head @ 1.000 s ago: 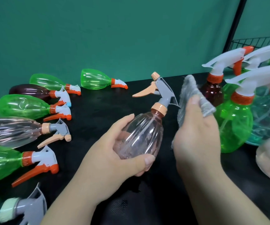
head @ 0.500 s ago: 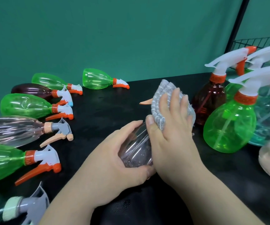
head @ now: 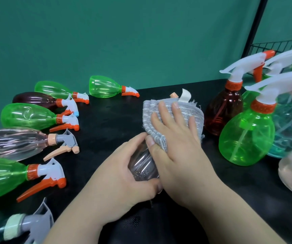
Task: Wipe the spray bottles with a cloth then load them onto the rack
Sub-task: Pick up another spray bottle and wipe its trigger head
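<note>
Green backdrop wall (head: 124,32) behind, black desk (head: 106,124) below, and right in the middle is the clear pink-tinted spray bottle (head: 142,166), held just above the desk and tilted away from the camera. The left hand (head: 124,180) grips its base, with fingers and thumb curled round the ribbed body. The right hand (head: 175,141) has the grey cloth (head: 152,110) wrapped over the bottle's upper half, fingers spread across the fabric and thumb clamped on its near edge. Only the peach nozzle tip (head: 173,95) pokes out past the cloth.

To the right, three bottles stand upright and close together: a brown-red bottle (head: 222,113), a green bottle (head: 245,138) in front of it, and a teal bottle (head: 289,131) at the frame edge. The black wire rack (head: 278,48) sits behind them.

Over on the left, a curved row of bottles lies on its side. One green lying bottle (head: 104,87) sits apart, nearest the wall.
</note>
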